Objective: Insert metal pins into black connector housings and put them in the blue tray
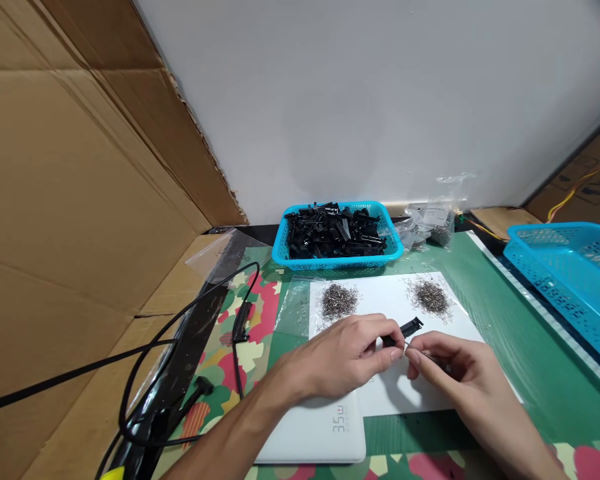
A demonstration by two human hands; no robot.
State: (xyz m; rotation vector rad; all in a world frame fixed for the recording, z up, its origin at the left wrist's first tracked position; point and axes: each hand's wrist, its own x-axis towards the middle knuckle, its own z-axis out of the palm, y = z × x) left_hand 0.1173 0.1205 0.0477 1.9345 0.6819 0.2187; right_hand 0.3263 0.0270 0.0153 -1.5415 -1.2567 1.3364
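My left hand [350,350] is closed on a small black plastic part [411,327], whose far end sticks out past the fingers. Close beside it, my right hand [450,367] pinches a thin metal piece [407,345], its tip meeting the left fingertips. Most of that piece is hidden by the fingers. Both hands hover over a white sheet of paper [380,293]. On the sheet lie two heaps of tiny metal pins, a left heap [339,301] and a right heap [431,297].
A blue basket [337,264] full of black plastic parts [340,233] stands at the back. Clear bags [430,223] lie beside it. Another blue basket [555,257] is at right. A white power bank [315,440] sits under my left forearm; a black cable [145,347] loops at left.
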